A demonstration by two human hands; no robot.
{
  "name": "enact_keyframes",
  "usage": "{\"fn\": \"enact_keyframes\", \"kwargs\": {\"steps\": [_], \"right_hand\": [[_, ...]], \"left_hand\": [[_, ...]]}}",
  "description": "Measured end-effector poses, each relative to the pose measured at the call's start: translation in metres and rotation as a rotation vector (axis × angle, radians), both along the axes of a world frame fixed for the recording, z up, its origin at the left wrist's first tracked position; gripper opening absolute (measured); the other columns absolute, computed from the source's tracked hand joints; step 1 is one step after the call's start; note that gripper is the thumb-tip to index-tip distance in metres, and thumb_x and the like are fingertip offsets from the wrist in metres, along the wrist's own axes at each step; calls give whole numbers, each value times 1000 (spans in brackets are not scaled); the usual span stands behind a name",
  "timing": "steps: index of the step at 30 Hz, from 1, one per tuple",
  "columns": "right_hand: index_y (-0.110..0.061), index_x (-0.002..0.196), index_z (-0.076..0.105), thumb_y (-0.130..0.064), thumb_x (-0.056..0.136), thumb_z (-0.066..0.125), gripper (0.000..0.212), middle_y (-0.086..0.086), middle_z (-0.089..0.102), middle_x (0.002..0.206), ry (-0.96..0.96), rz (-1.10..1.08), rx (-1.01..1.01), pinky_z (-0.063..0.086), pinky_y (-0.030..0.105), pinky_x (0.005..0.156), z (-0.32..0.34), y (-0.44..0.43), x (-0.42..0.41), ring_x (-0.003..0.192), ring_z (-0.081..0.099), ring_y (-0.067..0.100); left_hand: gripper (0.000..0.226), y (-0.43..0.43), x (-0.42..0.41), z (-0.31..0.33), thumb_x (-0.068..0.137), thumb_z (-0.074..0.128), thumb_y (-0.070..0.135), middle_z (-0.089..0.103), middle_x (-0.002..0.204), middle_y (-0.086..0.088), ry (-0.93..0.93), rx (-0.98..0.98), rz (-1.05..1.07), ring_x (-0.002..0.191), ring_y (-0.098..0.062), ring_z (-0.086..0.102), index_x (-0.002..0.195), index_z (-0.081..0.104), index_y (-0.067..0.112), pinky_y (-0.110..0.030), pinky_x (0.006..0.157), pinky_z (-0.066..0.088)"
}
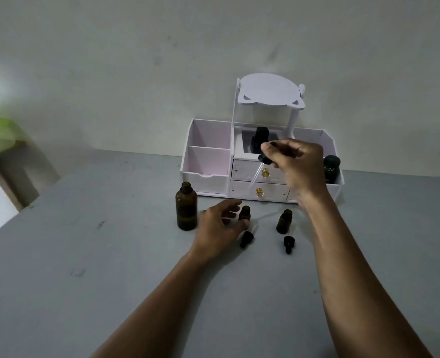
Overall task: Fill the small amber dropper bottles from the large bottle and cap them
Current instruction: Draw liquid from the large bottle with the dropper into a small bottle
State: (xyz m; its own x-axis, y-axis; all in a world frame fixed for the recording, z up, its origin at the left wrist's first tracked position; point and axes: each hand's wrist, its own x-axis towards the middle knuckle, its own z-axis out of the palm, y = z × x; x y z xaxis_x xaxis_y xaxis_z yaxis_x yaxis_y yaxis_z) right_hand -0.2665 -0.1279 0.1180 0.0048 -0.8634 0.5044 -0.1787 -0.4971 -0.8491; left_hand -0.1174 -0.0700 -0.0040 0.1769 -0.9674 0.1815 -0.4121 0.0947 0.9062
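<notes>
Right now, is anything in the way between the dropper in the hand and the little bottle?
Nothing visible. The right hand holds the dropper in open air above the small bottle, whose mouth is uncovered. The left hand grips only its side.

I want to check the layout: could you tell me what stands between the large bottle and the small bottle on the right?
In the head view, the left hand holding another small bottle lies between the large bottle and the right small bottle.
</notes>
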Motion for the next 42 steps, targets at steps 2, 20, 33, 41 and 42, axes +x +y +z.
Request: {"fn": "enact_keyframes", "kwargs": {"steps": [2,20,33,41,42], "right_hand": [[-17,90,78,-20,84,78,6,-2,75,78,-24,-9,-30,56,20,59,2,1,-1,64,69,1],[-17,82,76,-8,86,75,10,-4,76,72,-244,158,-55,62,40,81,20,29,69,76,75,21],[-17,85,77,-16,87,75,3,-4,76,77,-87,151,-41,60,32,77,-2,21,88,72,71,6],[-8,97,77,-15,90,73,11,-1,76,82,52,285,-45,52,11,75,-13,21,104,75,72,0],[-8,98,77,-16,89,73,12,0,77,84,74,295,-22,54,13,76,-17,20,105,77,73,2]], "left_hand": [[54,5,3,2,86,77,21,66,128,3,-48,-38,7,111,-11,63,137,58,22,-20,89,52],[53,34,126,10,71,78,43,73,110,7,116,-251,215,101,-10,70,122,67,30,-33,81,60],[52,19,126,-3,67,78,11,78,106,-6,233,-141,-36,102,-21,73,118,72,15,-37,90,58],[52,17,127,-3,69,79,12,78,106,-4,214,-132,-48,100,-17,74,120,72,13,-25,83,57],[52,17,128,-4,69,79,12,78,106,-4,209,-134,-50,100,-17,74,120,72,13,-25,84,57]]}}
